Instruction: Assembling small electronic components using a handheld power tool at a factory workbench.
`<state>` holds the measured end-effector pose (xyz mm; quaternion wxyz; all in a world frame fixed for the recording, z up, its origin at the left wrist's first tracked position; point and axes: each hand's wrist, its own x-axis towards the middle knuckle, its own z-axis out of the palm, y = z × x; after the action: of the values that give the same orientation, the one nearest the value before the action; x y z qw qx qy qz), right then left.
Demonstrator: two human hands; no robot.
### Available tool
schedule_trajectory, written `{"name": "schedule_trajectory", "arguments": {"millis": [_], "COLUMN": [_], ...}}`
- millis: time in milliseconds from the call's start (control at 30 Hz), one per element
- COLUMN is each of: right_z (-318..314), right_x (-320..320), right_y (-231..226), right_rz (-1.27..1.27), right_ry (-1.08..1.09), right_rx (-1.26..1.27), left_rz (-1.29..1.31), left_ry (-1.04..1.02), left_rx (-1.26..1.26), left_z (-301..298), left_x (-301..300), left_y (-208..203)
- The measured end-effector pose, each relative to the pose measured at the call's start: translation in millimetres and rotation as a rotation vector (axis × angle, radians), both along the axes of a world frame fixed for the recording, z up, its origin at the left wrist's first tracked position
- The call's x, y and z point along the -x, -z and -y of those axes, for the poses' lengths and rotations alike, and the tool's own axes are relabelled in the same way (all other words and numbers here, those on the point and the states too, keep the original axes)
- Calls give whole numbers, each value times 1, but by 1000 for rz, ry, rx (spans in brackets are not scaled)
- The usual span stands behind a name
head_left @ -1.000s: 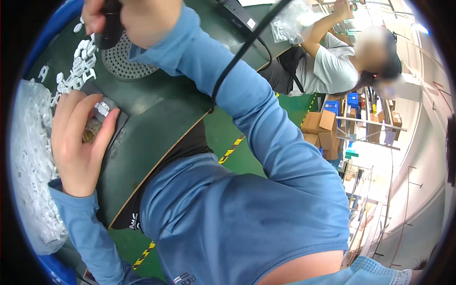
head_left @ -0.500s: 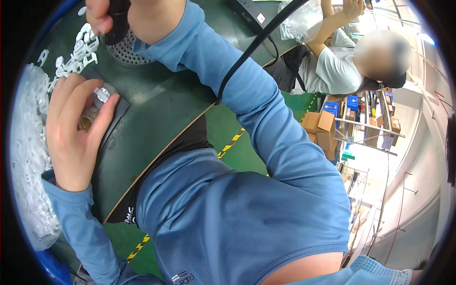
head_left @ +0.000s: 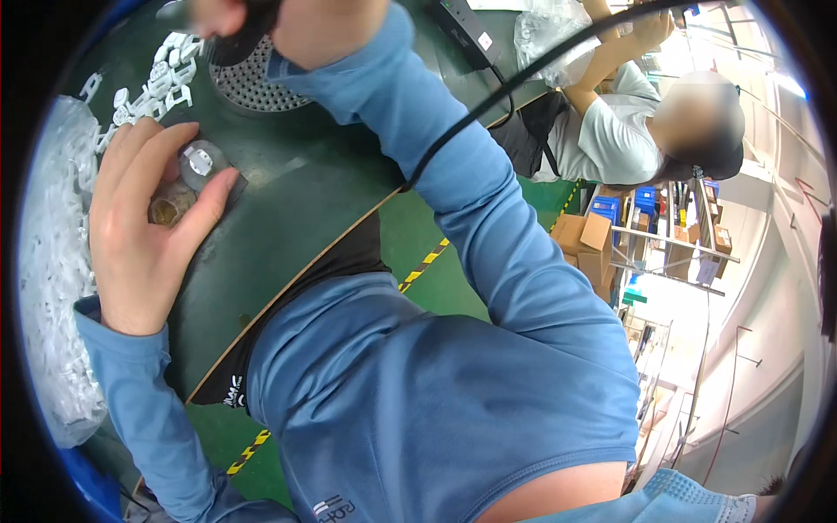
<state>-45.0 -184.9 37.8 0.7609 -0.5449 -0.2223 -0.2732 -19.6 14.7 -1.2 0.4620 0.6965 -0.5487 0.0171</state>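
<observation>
Around a small round grey fixture (head_left: 209, 179), my left hand (head_left: 135, 231) has its thumb and fingers spread apart. A little white plastic part (head_left: 199, 159) sits on that fixture, between the thumb and forefinger. A brownish, translucent round piece (head_left: 171, 207) lies by the palm, partly under the hand. At the top edge my right hand (head_left: 327, 26) is closed round a dark tool (head_left: 248, 39), partly cut off and blurred, so its exact kind does not show. Below it stands a round perforated metal plate (head_left: 259, 85).
Loose white plastic parts (head_left: 161, 83) lie in a pile beyond my left hand. A clear bag of white parts (head_left: 57, 288) runs along the left. A black power strip (head_left: 462, 35) and a black cable (head_left: 471, 113) are to the right, near a seated co-worker (head_left: 602, 139).
My left fingers have opened away from the white part, leaving it on the fixture. My right hand and the dark tool have shifted slightly right; the view has shifted a little too.
</observation>
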Motion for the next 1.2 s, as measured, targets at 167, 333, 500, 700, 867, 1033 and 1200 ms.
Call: {"name": "schedule_trajectory", "arguments": {"millis": [167, 333, 500, 700, 867, 1033, 1200], "right_z": [32, 50, 11, -5, -15, -23, -22], "right_x": [0, -32, 4, 20, 26, 29, 22], "right_y": [-49, -38, -20, -8, -3, 2, 11], "right_rz": [81, -320, -239, -271, -309, -324, -275], "right_ry": [-499, -1343, -686, -372, -252, -182, -205], "right_rx": [196, 246, 159, 208, 229, 248, 244], "left_rz": [-68, -25, -70, 23, 8, -17, 8], "left_ry": [30, 45, 12, 39, 23, 5, 19], "left_rx": [-3, 81, 41, 85, 94, 68, 74], "left_z": [1, 5, -3, -2, -5, -10, -13], "left_x": [-2, -1, 0, -2, 1, -1, 1], "left_y": [-2, 5, 6, 10, 14, 23, 23]}}
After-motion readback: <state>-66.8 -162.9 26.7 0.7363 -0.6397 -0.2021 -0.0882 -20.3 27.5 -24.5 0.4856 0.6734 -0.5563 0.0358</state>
